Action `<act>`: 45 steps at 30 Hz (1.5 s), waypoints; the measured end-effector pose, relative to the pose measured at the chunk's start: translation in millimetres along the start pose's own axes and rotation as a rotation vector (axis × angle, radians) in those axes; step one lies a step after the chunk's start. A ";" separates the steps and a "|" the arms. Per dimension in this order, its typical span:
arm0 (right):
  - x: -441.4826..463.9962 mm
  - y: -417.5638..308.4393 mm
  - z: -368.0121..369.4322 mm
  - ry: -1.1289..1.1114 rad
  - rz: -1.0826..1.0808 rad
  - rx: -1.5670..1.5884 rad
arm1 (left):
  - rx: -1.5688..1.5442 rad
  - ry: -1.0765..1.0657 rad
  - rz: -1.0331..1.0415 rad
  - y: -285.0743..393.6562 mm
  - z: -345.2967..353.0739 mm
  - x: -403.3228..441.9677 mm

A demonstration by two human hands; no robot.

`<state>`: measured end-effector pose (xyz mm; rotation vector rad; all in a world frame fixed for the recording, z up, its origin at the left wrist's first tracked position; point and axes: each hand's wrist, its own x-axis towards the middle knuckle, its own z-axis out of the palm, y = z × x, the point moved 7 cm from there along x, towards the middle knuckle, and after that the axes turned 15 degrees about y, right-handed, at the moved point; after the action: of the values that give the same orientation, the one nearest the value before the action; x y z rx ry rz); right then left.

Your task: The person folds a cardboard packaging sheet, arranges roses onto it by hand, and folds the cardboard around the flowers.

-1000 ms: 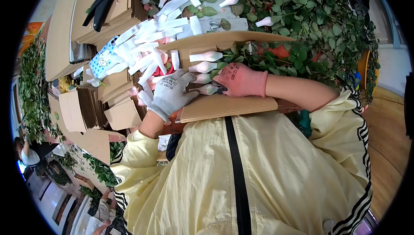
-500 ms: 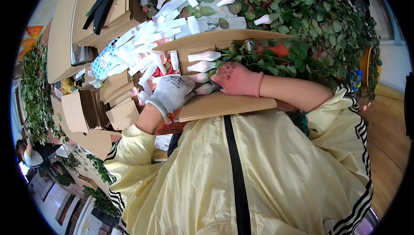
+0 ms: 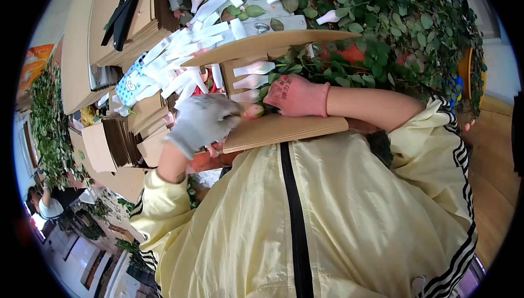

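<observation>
My left hand [image 3: 203, 122], in a grey-white glove, is blurred beside the cardboard's left end. Its fingers point toward a bare pink-green rosebud [image 3: 252, 111], with a small gap between; whether it holds anything is unclear. My right hand [image 3: 297, 96], in a pink glove, is curled closed just right of that bud, apparently around its stem, which the fist hides. Above the bare bud, several rosebuds in white net sleeves [image 3: 250, 81] lie in a row on the cardboard wrap [image 3: 284, 131], stems and leaves stretching right.
Loose white net sleeves [image 3: 188, 44] are heaped at upper left, beside a blue patterned phone case [image 3: 131, 82]. A black stapler [image 3: 123, 16] rests on stacked cardboard [image 3: 101, 52]. Leafy rose stems [image 3: 382, 8] cover the upper right. Another person [image 3: 48, 205] is at far left.
My left hand has moved left and slightly down, away from my right hand. The lowest bud, netted before, now shows bare. My right hand has stayed nearly in place.
</observation>
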<state>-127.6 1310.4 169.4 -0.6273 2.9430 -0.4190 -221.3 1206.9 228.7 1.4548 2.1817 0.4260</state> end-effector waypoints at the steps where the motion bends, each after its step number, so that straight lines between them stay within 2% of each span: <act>1: -0.8 4.1 3.2 0.054 0.010 0.086 | -0.096 -0.017 0.109 10.3 15.5 2.6; 2: 1.6 7.2 -2.2 0.109 0.017 0.171 | -0.082 -0.092 0.081 12.8 28.7 5.3; 3: 1.6 9.1 -4.7 0.105 0.002 0.165 | -0.083 -0.079 0.071 6.8 36.8 7.4; 5: 3.9 10.6 -21.1 0.032 0.085 0.242 | -0.099 -0.168 0.041 -2.7 55.3 9.2; 6: 5.9 10.7 -36.8 0.144 0.105 0.210 | -0.090 -0.192 0.034 -3.7 57.2 7.8; 7: 6.2 7.8 -39.6 0.140 0.100 0.212 | -0.094 -0.189 0.028 -3.9 58.5 6.0; 9: 5.8 11.1 -35.8 0.034 0.129 -0.089 | -0.116 -0.148 0.038 -4.1 56.9 5.6; 10: 5.6 11.4 -30.5 0.039 0.134 -0.090 | -0.111 -0.150 0.043 -0.2 52.1 5.6; 12: 2.1 8.8 -9.8 -0.024 0.046 -0.202 | -0.084 -0.136 -0.002 8.5 39.5 5.8; 16: 1.7 9.1 -11.0 -0.012 0.017 -0.139 | -0.104 -0.126 -0.012 4.8 44.9 4.3; 19: 5.8 7.3 -13.0 -0.111 0.043 -0.129 | -0.079 -0.142 -0.026 3.7 43.6 3.9; 21: 6.3 6.7 -12.8 -0.110 0.041 -0.114 | 0.040 0.194 -0.054 -5.9 26.9 8.9; 22: 4.3 6.8 -11.2 -0.110 0.042 -0.114 | 0.105 0.197 -0.125 -13.0 28.2 8.4; 23: 3.6 5.7 -17.9 0.033 0.022 -0.117 | 0.105 0.197 -0.125 -14.8 32.6 9.3; 24: 2.8 4.2 -25.2 0.175 0.001 -0.120 | 0.206 0.096 -0.112 -17.9 44.7 9.5; 25: 2.5 4.9 -23.6 0.176 0.004 -0.124 | 0.309 -0.004 -0.094 -20.9 54.4 9.9; 26: 1.9 4.5 -24.4 0.203 0.002 -0.117 | 0.312 -0.004 -0.085 -21.4 55.3 9.7; 29: 0.3 6.4 -20.7 0.233 0.031 -0.092 | 0.305 0.057 0.012 -17.6 48.7 5.6; 33: 0.9 8.6 -17.5 0.220 0.040 -0.062 | 0.230 0.089 0.022 -29.8 36.9 -0.2; 35: -0.7 8.9 -15.5 0.266 0.048 -0.071 | 0.406 -0.076 -0.125 -44.7 31.2 -6.3; 37: -1.4 8.1 -13.7 0.263 0.025 -0.120 | 0.459 -0.088 -0.234 -61.6 4.6 -22.6; 39: -1.0 6.9 -15.2 0.233 0.024 -0.113 | 0.449 0.044 -0.230 -45.7 -17.1 -22.2; 42: -0.2 5.9 -9.0 0.248 -0.026 -0.125 | 0.204 0.300 -0.052 -14.7 -14.9 -4.8; 43: -0.6 4.7 -9.9 0.295 -0.058 -0.144 | 0.118 0.195 -0.104 -3.7 -6.6 4.8; 44: -0.2 3.3 -14.1 0.293 -0.068 -0.148 | 0.148 0.100 -0.070 2.9 7.8 15.3; 45: -1.1 4.0 -14.0 0.217 -0.040 -0.141 | 0.175 0.007 -0.035 3.7 23.6 21.2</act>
<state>-130.4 1317.8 181.6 -0.6995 3.1940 -0.3019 -212.3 1227.7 206.2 1.5040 2.2953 0.2328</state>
